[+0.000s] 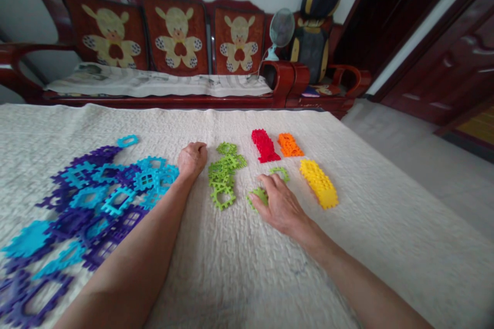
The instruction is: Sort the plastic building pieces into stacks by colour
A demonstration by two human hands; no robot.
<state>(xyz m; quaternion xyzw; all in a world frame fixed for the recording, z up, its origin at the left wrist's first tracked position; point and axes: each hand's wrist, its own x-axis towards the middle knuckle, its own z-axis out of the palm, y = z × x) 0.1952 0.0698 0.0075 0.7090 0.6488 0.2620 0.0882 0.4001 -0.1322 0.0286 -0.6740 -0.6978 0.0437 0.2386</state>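
Observation:
My right hand (281, 203) is over a light green toothed plastic building piece (259, 198), thumb and fingers curved around it at the cloth. Just beyond the fingertips lies another green piece (281, 172). My left hand (193, 158) rests on the cloth in a loose fist, with no piece showing in it. Between the two hands, a loose pile of green pieces (222, 175) stretches away from me. To the right of these are a red stack (264, 145), an orange stack (290, 145) and a longer yellow row (318, 184) of similar pieces.
Purple pieces (73, 223) and light blue pieces (88, 197) lie in a wide mixed heap at left, partly behind my left forearm. A cream quilted cloth (239, 267) covers the table. Past its far edge stand a wooden sofa (173, 102), a fan (282, 28) and an armchair (357, 79).

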